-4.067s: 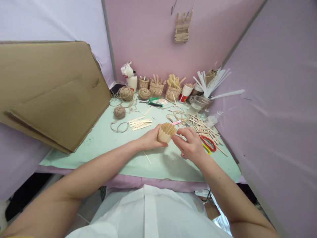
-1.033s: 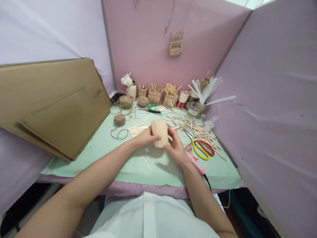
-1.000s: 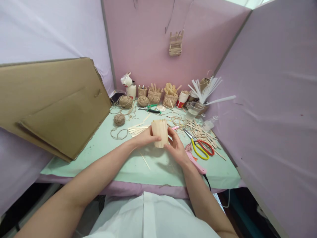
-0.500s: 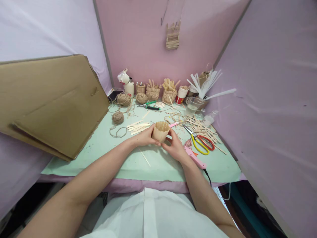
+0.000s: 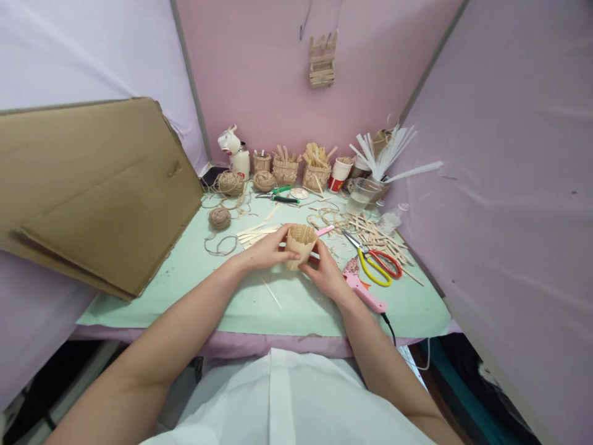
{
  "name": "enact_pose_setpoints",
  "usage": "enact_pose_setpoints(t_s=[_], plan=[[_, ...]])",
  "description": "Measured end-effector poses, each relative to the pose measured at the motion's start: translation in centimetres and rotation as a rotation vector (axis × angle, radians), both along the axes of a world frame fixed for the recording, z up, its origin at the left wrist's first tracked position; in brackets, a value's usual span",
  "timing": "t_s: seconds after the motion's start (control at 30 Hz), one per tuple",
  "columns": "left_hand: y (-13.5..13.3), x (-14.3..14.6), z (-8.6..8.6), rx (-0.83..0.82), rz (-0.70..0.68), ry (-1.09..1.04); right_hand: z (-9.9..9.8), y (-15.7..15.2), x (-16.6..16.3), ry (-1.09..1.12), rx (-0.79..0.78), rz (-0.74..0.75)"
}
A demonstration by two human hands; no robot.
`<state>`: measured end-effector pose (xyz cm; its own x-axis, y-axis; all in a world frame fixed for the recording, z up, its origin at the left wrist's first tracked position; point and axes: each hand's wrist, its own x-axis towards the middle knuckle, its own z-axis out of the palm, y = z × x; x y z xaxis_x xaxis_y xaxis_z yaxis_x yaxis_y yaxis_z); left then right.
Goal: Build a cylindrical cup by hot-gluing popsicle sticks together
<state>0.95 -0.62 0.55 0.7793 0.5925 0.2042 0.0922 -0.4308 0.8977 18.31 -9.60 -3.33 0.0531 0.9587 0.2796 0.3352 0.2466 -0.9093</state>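
A small cup built from flat wooden sticks (image 5: 300, 242) stands upright over the green mat (image 5: 194, 272), its open mouth facing up. My left hand (image 5: 265, 250) wraps its left side, fingers closed on it. My right hand (image 5: 323, 272) grips its lower right side. Both hands hold the cup between them at the middle of the table.
A pink glue gun (image 5: 364, 292) and yellow-and-red scissors (image 5: 377, 267) lie right of my right hand. Loose sticks (image 5: 380, 238), twine balls (image 5: 219, 217), stick baskets (image 5: 316, 173), green pliers (image 5: 280, 194) and cups crowd the back. A big cardboard sheet (image 5: 92, 185) leans at left.
One second ago the cup was held on its side, wall toward me. It has been turned upright with its mouth up, and both hands shifted lower around it.
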Motion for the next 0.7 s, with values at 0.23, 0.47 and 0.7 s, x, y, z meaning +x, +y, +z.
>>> enact_pose_setpoints(t_s=[0.23, 0.47, 0.7], plan=[[0.15, 0.14, -0.20, 0.013, 0.020, -0.005, -0.10, 0.11, -0.06, 0.017, 0.010, 0.013], [0.33, 0.15, -0.30, 0.020, 0.018, -0.009, 0.09, -0.09, -0.08, -0.018, 0.025, 0.021], [0.41, 0.05, -0.26, 0.026, 0.003, -0.006, 0.56, -0.55, 0.00, 0.028, 0.025, 0.084]])
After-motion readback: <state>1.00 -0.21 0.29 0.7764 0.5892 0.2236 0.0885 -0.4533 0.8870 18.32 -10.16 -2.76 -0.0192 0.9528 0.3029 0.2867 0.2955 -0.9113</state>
